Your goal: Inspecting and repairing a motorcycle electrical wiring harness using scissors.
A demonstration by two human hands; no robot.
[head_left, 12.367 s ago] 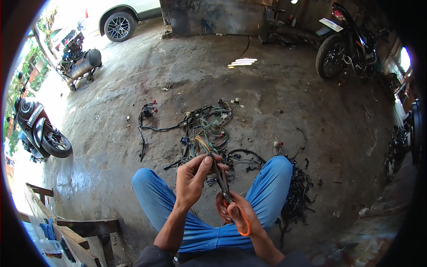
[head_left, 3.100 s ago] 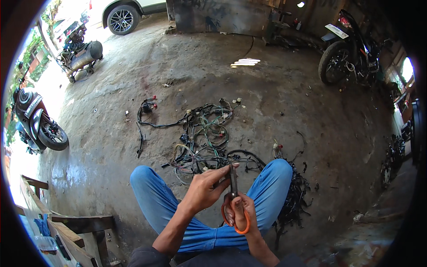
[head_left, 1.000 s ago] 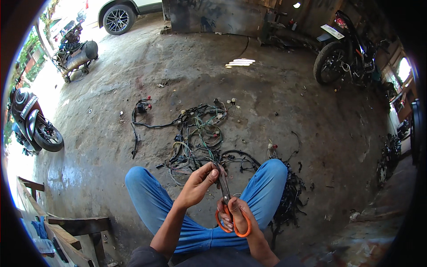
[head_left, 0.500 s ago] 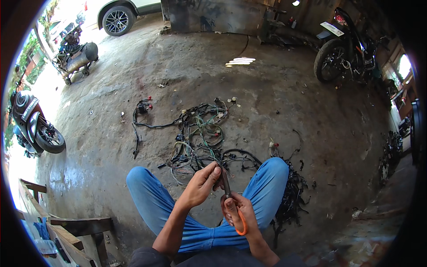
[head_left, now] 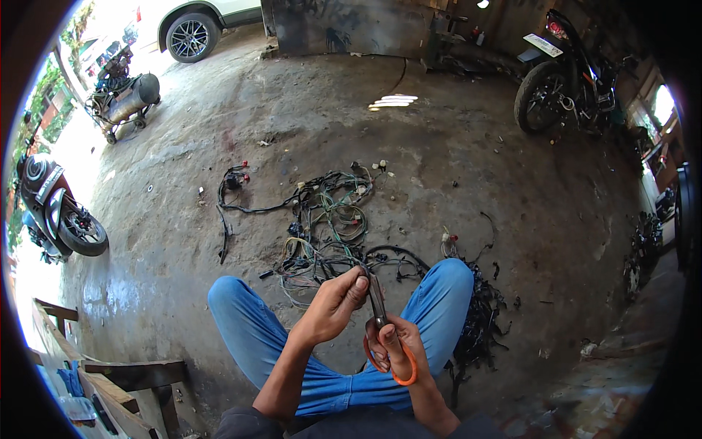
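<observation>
Wires [head_left: 307,256] lie tangled on the floor [head_left: 183,212], just beyond the left hand [head_left: 330,306]. Left forearm [head_left: 284,377] slants up and rightward; thumb and fingers pinch together beside the blade tips, pinched item hidden, cannot tell. Scissors [head_left: 377,298] point up, slightly left. Right hand [head_left: 398,347] clamps their handles, thumb uppermost.

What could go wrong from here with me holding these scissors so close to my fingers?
The orange-handled scissors in your right hand reach right up to your left hand, so a slip might cut it. The wiring harness lies in overlapping tangles just beyond, so the scissors might snag there.
</observation>
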